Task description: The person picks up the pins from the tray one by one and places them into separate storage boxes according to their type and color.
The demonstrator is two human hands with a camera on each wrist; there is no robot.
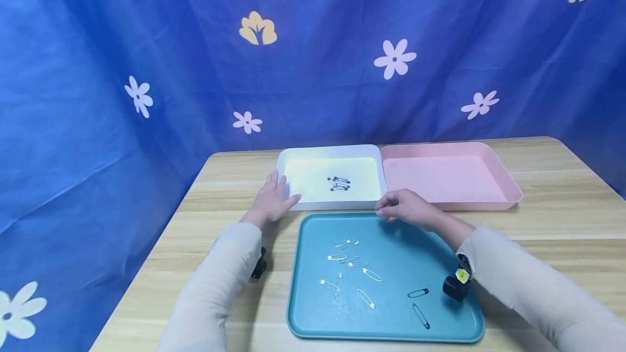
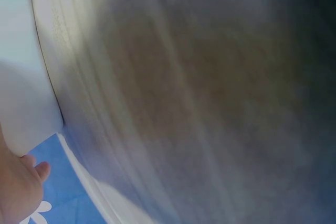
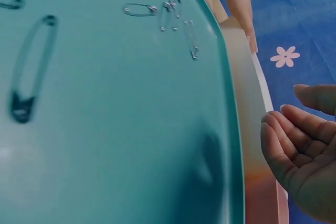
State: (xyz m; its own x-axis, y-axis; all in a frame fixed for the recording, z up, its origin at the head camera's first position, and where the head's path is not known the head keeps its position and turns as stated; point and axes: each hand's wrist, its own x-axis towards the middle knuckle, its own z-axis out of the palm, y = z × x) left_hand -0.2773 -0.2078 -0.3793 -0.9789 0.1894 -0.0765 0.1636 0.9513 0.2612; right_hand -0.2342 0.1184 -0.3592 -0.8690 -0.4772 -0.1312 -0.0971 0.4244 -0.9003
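My left hand (image 1: 271,198) rests at the left front corner of the white tray (image 1: 332,206), fingers straight and thumb spread along its rim. Several black safety pins (image 1: 338,183) lie in a small pile inside that tray. My right hand (image 1: 405,206) hovers by the back edge of the teal tray (image 1: 391,333), close to where the white and pink trays meet. In the right wrist view its fingers (image 3: 273,145) are loosely curled, the thumb stands apart and nothing is held. On the teal tray lie several silver safety pins (image 1: 365,299) and two black safety pins (image 1: 420,315).
Beside the white tray, on the right, stands a pink tray (image 1: 435,170) with its bare bottom showing. All three trays sit on a wood-grain table (image 1: 562,221). Behind and to the left hangs a blue flowered cloth (image 1: 313,86).
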